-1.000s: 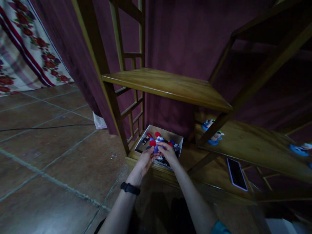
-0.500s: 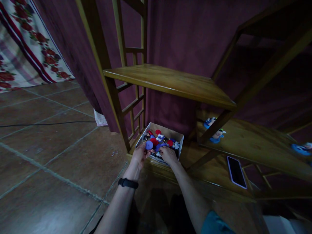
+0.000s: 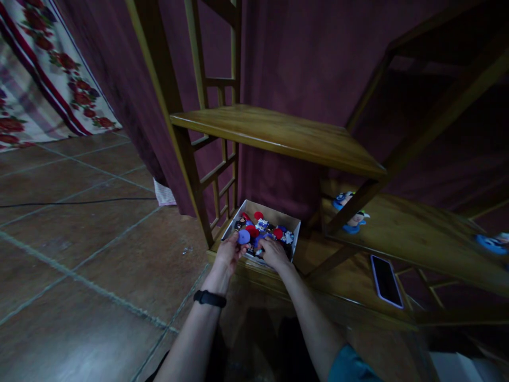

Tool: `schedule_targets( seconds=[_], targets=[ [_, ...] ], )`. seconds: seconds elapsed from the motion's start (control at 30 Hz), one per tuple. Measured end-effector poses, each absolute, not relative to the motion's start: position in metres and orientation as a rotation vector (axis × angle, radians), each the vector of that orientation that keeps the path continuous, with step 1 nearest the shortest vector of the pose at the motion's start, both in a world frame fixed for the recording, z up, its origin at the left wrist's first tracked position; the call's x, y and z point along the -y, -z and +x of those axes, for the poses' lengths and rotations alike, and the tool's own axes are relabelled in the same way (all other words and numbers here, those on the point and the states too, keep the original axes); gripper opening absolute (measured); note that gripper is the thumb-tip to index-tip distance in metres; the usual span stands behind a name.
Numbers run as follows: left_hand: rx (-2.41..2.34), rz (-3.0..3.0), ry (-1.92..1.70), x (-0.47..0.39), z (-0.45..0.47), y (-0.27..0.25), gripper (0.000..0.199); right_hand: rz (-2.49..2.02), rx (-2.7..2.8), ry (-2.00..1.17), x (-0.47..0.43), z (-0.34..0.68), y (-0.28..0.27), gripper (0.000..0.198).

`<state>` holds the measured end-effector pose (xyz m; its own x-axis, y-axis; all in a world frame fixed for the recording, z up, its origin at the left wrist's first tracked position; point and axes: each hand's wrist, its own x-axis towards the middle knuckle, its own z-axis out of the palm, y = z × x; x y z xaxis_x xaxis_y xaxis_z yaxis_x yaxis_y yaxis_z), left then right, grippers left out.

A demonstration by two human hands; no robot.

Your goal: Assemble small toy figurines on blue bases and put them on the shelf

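Observation:
My left hand [image 3: 228,253] is closed around a figurine with a round purple base [image 3: 243,237], held over the near left corner of a shallow cardboard box [image 3: 280,215]. The base faces up toward me. My right hand [image 3: 274,252] reaches into the box's near right part with its fingers curled down. A small pale bit shows at its fingertips, but what they grip is hidden. Several small figurines with red bases [image 3: 252,231] and purple ones lie jumbled in the box, along with blue-and-white figures [image 3: 262,225].
The box stands on the low board of a wooden shelf unit, under a higher shelf [image 3: 274,130]. A phone [image 3: 386,281] lies to the right. Figurines with blue bases [image 3: 353,228] stand on the middle shelf [image 3: 429,239]. A purple curtain [image 3: 286,63] hangs behind.
My right hand's fingers have shifted slightly in the box, and a small pale bit now shows beside them. My left hand keeps its hold on the purple-based figurine.

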<state>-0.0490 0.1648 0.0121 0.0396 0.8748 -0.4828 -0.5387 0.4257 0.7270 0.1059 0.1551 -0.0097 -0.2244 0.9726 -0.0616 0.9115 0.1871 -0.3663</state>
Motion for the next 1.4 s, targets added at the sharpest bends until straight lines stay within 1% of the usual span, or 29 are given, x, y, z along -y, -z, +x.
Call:
schedule_targets(
  seconds=[0.1, 0.27, 0.37, 0.47, 0.57, 0.7, 0.87, 1.27, 1.4],
  targets=[
    [-1.047, 0.388, -1.109, -0.165, -0.046, -0.012, 0.017, -1.743, 2.157, -0.567, -0.158, 0.108, 0.012, 0.01],
    [-1.046, 0.342, -1.099, -0.165, -0.042, -0.012, 0.015, -1.468, 1.517, -0.909, -0.166, 0.11, 0.013, 0.012],
    [-1.034, 0.337, -1.099, -0.165, -0.042, -0.011, 0.012, -1.268, 1.181, -1.11, -0.165, 0.11, 0.003, 0.019],
    [-1.014, 0.356, -1.091, -0.165, -0.041, -0.011, 0.011, -1.173, 1.11, -1.271, -0.162, 0.107, -0.005, 0.029],
    [-1.0, 0.383, -1.09, -0.164, -0.039, -0.012, 0.011, -1.229, 1.171, -1.204, -0.163, 0.102, -0.003, 0.031],
    [-0.984, 0.406, -1.098, -0.162, -0.036, -0.014, 0.012, -1.308, 1.282, -1.065, -0.165, 0.099, 0.002, 0.027],
    [-0.996, 0.46, -1.106, -0.16, -0.033, -0.016, 0.012, -1.337, 1.41, -0.922, -0.16, 0.1, -0.003, 0.025],
    [-0.952, 0.577, -1.098, -0.16, -0.029, -0.012, 0.012, -1.358, 1.347, -0.86, -0.163, 0.099, 0.001, 0.027],
    [-0.951, 0.572, -1.124, -0.16, -0.027, -0.01, 0.013, -1.382, 1.424, -0.756, -0.161, 0.1, -0.003, 0.025]
  ],
)
